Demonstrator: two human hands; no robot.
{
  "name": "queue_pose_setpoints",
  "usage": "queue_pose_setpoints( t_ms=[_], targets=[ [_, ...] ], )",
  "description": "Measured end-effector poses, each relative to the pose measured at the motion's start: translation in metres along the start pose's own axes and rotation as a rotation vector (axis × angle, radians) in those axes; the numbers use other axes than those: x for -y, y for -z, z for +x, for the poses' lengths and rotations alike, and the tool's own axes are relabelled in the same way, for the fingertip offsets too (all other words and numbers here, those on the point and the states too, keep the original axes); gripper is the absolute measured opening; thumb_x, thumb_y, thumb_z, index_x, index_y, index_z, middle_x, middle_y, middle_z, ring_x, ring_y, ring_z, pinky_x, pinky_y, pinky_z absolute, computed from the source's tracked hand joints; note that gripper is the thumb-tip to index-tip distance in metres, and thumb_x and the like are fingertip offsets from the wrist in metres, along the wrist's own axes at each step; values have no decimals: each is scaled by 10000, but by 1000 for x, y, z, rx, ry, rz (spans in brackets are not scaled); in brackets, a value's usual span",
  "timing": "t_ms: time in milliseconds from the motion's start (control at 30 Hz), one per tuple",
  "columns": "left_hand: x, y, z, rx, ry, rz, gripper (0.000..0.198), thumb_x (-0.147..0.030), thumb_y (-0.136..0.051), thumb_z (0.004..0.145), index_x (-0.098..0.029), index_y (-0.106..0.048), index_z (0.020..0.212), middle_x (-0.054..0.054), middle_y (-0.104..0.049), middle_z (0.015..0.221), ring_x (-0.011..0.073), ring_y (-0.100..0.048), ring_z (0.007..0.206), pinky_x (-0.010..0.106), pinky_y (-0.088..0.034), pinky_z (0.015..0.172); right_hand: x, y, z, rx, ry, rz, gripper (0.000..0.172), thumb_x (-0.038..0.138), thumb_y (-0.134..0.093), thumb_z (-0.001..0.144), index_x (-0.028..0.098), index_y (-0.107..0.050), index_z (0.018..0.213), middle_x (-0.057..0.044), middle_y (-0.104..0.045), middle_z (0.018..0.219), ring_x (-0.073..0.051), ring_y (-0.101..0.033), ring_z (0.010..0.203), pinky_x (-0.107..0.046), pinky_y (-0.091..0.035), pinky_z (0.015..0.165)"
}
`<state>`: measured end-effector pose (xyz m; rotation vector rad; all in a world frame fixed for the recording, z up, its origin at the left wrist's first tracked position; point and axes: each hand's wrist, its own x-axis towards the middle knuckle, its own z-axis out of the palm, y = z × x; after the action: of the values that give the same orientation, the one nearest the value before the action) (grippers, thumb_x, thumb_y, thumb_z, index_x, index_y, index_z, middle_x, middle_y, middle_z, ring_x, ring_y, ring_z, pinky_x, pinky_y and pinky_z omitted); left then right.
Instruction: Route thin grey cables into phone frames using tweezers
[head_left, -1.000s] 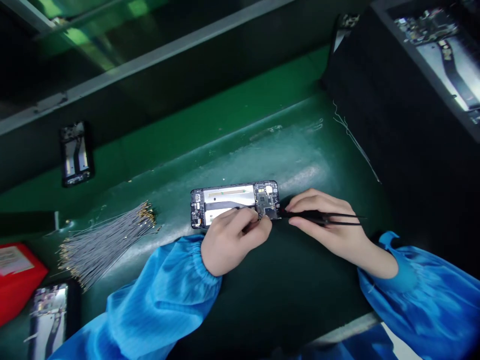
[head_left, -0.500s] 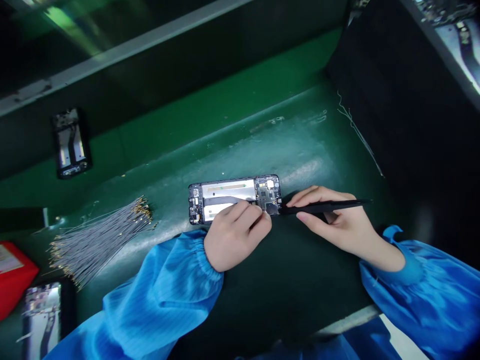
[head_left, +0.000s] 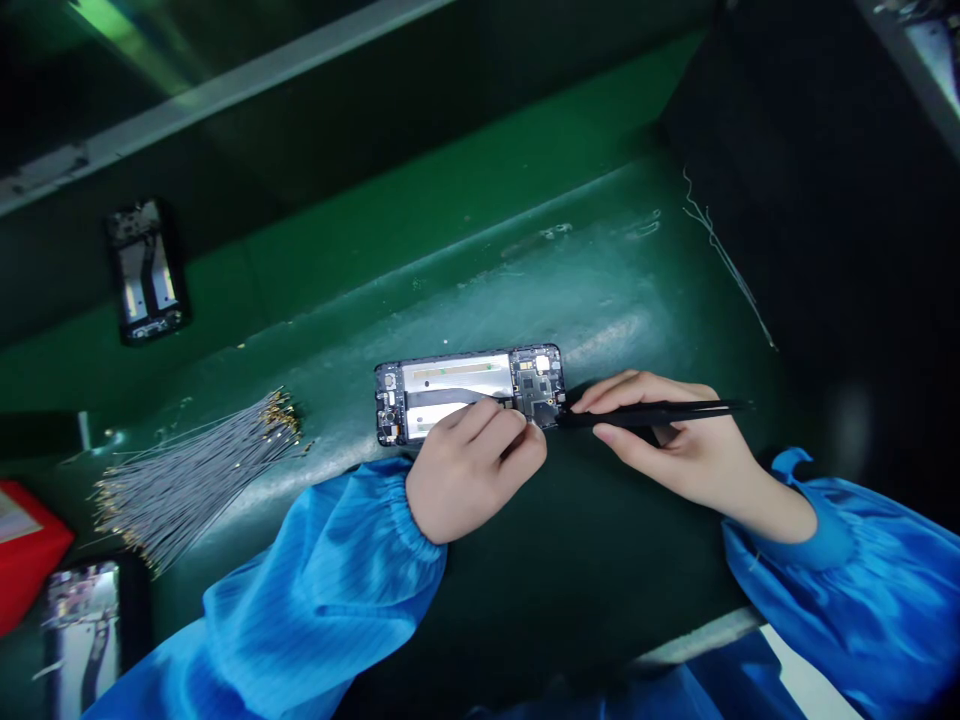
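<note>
An opened phone (head_left: 459, 378) lies crosswise on the green work surface, its metal frame, flex strip and circuit board exposed. My left hand (head_left: 477, 465) is closed at its lower edge, near the board; the fingertips are tucked under, and whether they pinch a small part or the edge is hidden. Black tweezers (head_left: 652, 412) are gripped between the thumb and fingers of my right hand (head_left: 675, 435). Their tip reaches the lower right corner of the board, and the back ends point right.
A bundle of thin grey cables (head_left: 199, 480) with gold ends lies to the left. Other opened phones rest at the upper left (head_left: 148, 272) and lower left (head_left: 86, 635), beside a red bin (head_left: 30, 560). Loose cables (head_left: 729, 262) lie near a black panel (head_left: 825, 230).
The view has shifted slightly. Both hands keep nearly the same pose at the phone, with the tweezers' tip still at the board's corner.
</note>
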<state>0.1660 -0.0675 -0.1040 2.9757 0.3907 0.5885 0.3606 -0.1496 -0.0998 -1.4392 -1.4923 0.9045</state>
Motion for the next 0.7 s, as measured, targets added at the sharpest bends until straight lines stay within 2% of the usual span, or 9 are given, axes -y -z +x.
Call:
queue_pose_setpoints(
  t_ms=[200,367,500,600,700],
  targets=[
    [0,0,-1,21,12,10,133,-92,-465,833,-147,-585,825,26,-556,733,124,-476,669,237,-441,592,4,-3,-4,47,180,-124,222,73,-568,746,213,-555,918,-48,-637,905,-158,-614,831,-284,-519,699],
    [1,-1,-1,26,18,-14,130,-112,-465,843,-152,-588,828,32,-568,770,138,-483,719,258,-444,643,5,-7,-7,87,273,-208,238,61,-534,758,215,-533,939,-60,-625,904,-173,-594,863,-323,-509,735],
    [1,-1,-1,37,39,-12,132,-129,-466,848,-155,-590,811,28,-561,744,139,-465,704,247,-428,619,12,-3,0,118,241,-191,190,89,-505,778,215,-532,918,-55,-607,887,-167,-588,816,-314,-505,696],
    [1,-1,-3,51,45,7,137,-139,-470,847,-154,-597,798,25,-552,711,141,-445,675,245,-414,596,22,5,11,99,197,-156,141,112,-473,796,210,-543,869,-66,-592,949,-179,-576,862,-334,-490,746],
    [1,-1,-4,50,56,-10,162,-150,-459,855,-158,-605,785,24,-547,697,141,-445,670,243,-413,599,24,7,22,77,203,-225,217,76,-424,777,218,-539,895,-69,-564,1049,-201,-553,942,-370,-468,807]
  ],
)
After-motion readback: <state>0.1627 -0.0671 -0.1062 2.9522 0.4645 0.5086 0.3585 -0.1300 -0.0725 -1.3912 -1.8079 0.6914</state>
